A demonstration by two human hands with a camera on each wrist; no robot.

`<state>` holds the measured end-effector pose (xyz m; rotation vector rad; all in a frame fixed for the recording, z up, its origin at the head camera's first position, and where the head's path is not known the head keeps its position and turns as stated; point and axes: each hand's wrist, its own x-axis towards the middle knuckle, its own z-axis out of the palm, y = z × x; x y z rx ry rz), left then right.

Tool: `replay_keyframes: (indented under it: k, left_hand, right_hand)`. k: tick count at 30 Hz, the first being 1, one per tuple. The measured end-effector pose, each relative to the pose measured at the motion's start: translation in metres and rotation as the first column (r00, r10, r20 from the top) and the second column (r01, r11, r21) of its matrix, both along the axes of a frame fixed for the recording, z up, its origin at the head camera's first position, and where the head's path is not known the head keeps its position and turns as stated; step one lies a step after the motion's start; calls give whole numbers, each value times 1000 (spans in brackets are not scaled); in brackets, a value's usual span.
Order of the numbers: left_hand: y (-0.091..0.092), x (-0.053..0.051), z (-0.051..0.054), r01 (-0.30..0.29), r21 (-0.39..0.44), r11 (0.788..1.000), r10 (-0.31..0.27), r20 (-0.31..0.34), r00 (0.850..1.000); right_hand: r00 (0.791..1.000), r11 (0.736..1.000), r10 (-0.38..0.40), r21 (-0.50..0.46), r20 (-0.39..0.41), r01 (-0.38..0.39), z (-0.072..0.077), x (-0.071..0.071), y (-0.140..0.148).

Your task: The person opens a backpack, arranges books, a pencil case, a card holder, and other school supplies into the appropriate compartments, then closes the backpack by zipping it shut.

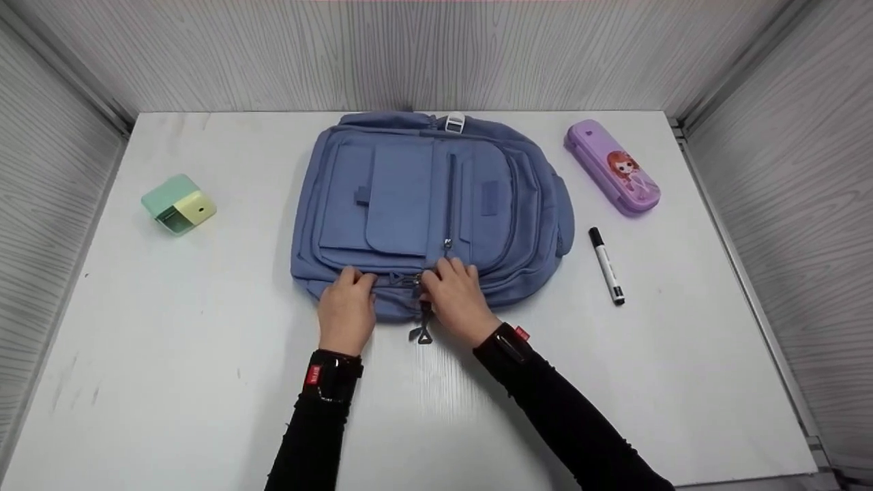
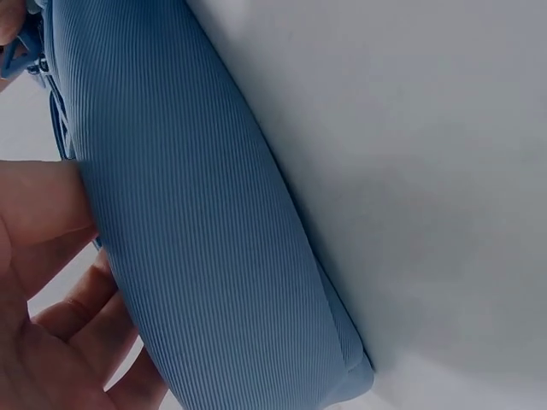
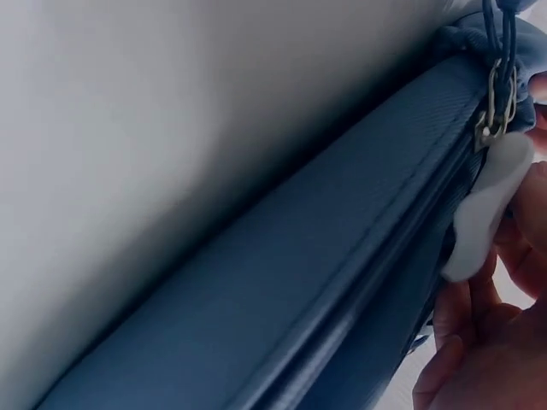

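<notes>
A blue backpack (image 1: 402,198) lies flat, front pocket up, its zipped side toward the person. My left hand (image 1: 346,307) pinches this near edge; in the left wrist view its thumb (image 2: 43,201) presses the ribbed fabric. To its right, my right hand (image 1: 453,293) has curled fingers at the zipper, gripping beside the slider. One dark zipper pull (image 1: 424,334) with a triangular end dangles below that hand. In the right wrist view the metal slider (image 3: 489,132) sits near a pale curved piece (image 3: 487,213) at the fingers; its kind is unclear. The fingertips are partly hidden.
A green and yellow pencil sharpener (image 1: 179,204) sits on the white table (image 1: 204,382) to the left. On the right are a purple pencil case (image 1: 607,164) with a cartoon picture and a black-capped white marker (image 1: 607,266). Grey wood-grain panels (image 1: 409,54) surround the table.
</notes>
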<state>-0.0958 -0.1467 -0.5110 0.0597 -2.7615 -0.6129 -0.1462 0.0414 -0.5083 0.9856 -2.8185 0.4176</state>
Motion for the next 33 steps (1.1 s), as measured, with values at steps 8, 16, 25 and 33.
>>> replay_keyframes:
  k: [8,16,25,33]
  left_hand:
    - [2,0,-1,-19,-38,999,18,-17,1000]
    - [3,-1,0,-16,-41,999,15,-33,999]
    - [2,0,-2,-16,-8,1000,16,-27,999]
    - [1,-1,-4,-14,-26,1000,13,-48,999]
  right_hand:
    - [998,999,-48,-23,-39,47,4,-1,29]
    - [975,995,-83,-66,-205,71,5,-1,62]
    - [972,988,-126,-114,-199,104,9,-1,91]
    - [969,973,-197,-155,-150,174,15,-7,110]
